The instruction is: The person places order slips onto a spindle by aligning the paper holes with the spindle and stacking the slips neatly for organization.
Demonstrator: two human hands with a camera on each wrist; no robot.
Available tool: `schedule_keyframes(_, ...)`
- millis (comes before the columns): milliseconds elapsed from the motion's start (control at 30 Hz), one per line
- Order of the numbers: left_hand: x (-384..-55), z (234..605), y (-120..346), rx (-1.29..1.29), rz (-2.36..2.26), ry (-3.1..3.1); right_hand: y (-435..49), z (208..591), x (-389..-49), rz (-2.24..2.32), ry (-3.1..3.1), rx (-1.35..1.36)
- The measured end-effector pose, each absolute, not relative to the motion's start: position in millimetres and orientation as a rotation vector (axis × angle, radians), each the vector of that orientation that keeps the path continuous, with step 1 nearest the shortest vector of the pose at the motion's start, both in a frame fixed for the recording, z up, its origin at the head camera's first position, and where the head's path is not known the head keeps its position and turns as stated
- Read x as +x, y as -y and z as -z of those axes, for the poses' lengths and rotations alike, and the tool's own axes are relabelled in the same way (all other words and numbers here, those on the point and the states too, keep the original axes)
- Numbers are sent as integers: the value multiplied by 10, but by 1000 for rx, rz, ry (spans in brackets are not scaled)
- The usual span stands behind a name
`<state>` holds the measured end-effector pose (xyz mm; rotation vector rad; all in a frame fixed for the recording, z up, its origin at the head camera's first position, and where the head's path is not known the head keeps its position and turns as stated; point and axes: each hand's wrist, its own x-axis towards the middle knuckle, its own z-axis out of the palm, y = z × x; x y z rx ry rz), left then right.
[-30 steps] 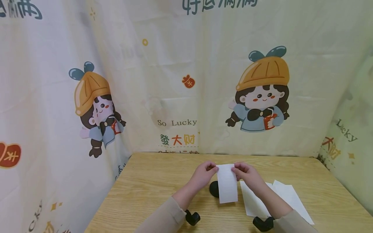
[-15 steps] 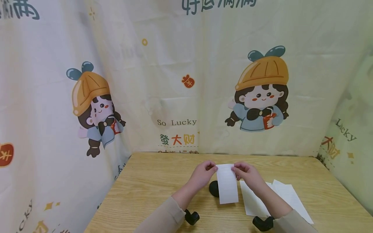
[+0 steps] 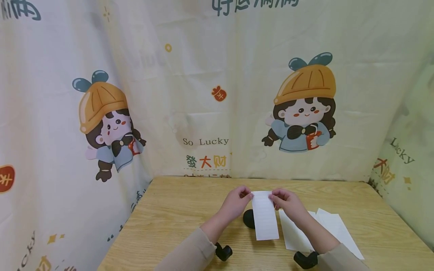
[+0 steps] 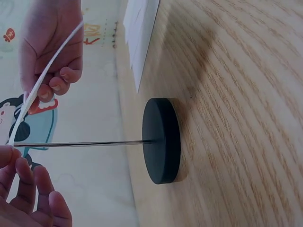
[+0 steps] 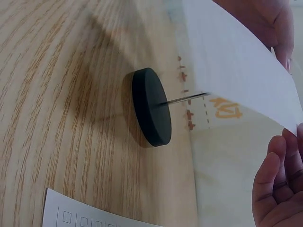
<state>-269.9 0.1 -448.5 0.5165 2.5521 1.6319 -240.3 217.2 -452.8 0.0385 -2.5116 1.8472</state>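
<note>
In the head view my left hand (image 3: 236,202) and right hand (image 3: 286,201) each pinch one upper corner of a narrow white paper slip (image 3: 265,216). The slip hangs toward me in front of a stand with a round black base (image 3: 248,218). Its thin metal rod (image 4: 85,144) rises from the base in the left wrist view and ends up close to the slip beside my left fingertips. From the right wrist view, the slip (image 5: 232,56) bows over the rod and hides its upper end. The base (image 5: 151,107) stands flat on the table.
Overlapping white sheets (image 3: 339,229) lie on the wooden table (image 3: 183,210) to the right, partly under my right forearm. One sheet (image 5: 85,210) shows a row of printed boxes. A printed curtain (image 3: 203,75) hangs behind the table and along both sides.
The slip's lower edge has shifted slightly toward me, while both hands stay almost in place on its corners. The curtain's left side has drifted a little leftward.
</note>
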Motion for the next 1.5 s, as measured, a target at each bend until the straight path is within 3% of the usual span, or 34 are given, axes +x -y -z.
schedule_keyframes(733, -2703, 4590, 33, 527, -1569, -2539, -2198, 4656, -2404, -1856, 2554, 31)
schedule_keyframes(1500, -2742, 4750, 36, 499, -1544, -2560, -2241, 4723, -2375, -1764, 2708, 197)
